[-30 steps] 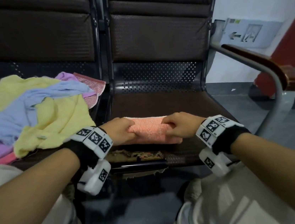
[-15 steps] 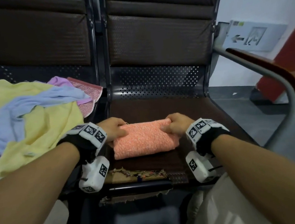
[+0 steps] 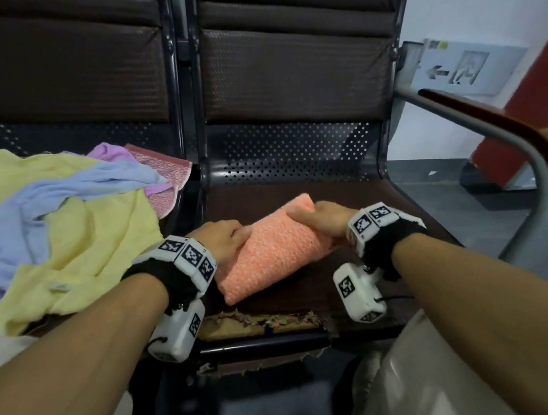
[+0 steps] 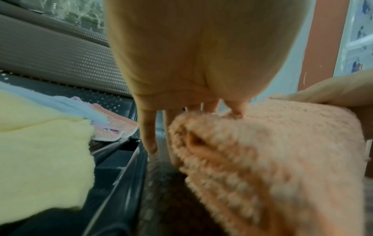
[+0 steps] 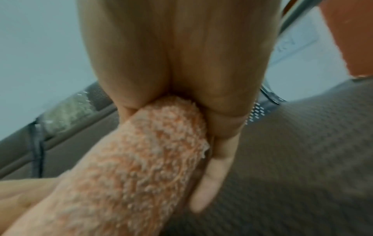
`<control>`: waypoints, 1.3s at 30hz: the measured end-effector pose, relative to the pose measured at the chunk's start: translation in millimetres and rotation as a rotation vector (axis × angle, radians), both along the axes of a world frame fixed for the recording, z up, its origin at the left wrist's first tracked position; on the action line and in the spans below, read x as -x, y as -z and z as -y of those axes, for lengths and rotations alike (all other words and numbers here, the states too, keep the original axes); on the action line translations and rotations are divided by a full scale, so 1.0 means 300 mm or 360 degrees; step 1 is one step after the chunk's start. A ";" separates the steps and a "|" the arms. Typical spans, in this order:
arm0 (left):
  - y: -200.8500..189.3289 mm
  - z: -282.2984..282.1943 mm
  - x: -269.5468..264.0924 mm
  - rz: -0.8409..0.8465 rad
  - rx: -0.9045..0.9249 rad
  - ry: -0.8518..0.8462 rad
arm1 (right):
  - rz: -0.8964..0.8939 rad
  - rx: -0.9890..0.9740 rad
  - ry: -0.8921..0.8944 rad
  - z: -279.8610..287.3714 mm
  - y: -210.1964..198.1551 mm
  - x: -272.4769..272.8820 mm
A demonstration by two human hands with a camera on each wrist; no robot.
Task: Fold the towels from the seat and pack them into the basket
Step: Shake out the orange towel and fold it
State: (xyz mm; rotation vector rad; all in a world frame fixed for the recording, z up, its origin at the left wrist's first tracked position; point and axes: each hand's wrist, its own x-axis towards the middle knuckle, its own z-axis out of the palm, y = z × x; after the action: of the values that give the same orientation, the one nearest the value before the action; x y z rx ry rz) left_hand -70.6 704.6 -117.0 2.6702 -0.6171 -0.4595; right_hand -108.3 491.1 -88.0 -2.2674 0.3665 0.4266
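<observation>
**Obs. 1:** Both hands on the folded orange towel (image 3: 272, 250). Left hand (image 3: 223, 239) grips the left end, thumb on top and fingers down along the end. Right hand (image 3: 321, 220) holds the right end, fingers wrapped round it.

**Obs. 2:** Position of the bundle?

**Obs. 1:** On the right-hand seat (image 3: 350, 191), near its front edge. Changed from half a second ago: then it lay square and flat on the cushion; now it is turned askew, right end swung toward the far side and seemingly lifted a little. Left end looks close to the cushion; contact there I cannot confirm.

**Obs. 2:** Reading?

**Obs. 1:** Judgement only: folding of this piece is finished and the pick-up has begun. Next step would be carrying it to the basket, which is in none of the views, so direction is unknown.

**Obs. 2:** Remaining work?

**Obs. 1:** Considerable. Unfolded pile on the left seat: yellow towel (image 3: 73, 239), blue towel (image 3: 10, 239), lilac towel (image 3: 110, 151), pink patterned towel (image 3: 165, 175) at the far right of the heap. None touched.

**Obs. 2:** Risk?

**Obs. 1:** The thick, soft fold may spring open if either end slips in transit.
</observation>
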 end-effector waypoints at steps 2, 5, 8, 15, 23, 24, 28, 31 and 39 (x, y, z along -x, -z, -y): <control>-0.043 0.006 0.019 -0.0062 0.0272 0.0043 | 0.0240 0.0001 -0.0213 -0.008 -0.064 0.024; -0.148 0.035 0.076 -0.0068 0.0657 0.0152 | 0.0615 0.0048 -0.0381 -0.029 -0.176 0.075; -0.233 0.065 0.133 -0.0075 0.0946 0.0230 | 0.0881 0.0123 -0.0552 -0.043 -0.304 0.154; -0.453 0.135 0.293 -0.0130 0.1032 0.0311 | 0.1401 0.0215 -0.0143 0.045 -0.563 0.391; -0.631 0.350 0.467 0.0387 0.0720 0.0431 | 0.1611 0.0019 0.0503 0.333 -0.581 0.643; -0.636 0.397 0.486 0.0389 0.0657 0.0473 | 0.1625 -0.0036 0.0586 0.379 -0.544 0.673; -0.597 0.620 0.568 0.0305 0.0380 0.0737 | 0.1588 -0.0145 0.0871 0.573 -0.342 0.811; -0.490 0.793 0.641 0.0257 0.0187 0.0934 | 0.1514 -0.0129 0.1118 0.694 -0.168 0.936; 0.019 1.107 0.877 -0.0154 -0.0123 0.1149 | 0.0947 -0.0198 0.1455 0.880 0.279 1.276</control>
State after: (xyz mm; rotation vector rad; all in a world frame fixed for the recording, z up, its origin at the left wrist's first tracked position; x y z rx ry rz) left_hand -333.7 372.5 -122.6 2.3984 -1.5586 -0.8007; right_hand -491.1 227.2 -171.6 -1.7486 0.9439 -0.6548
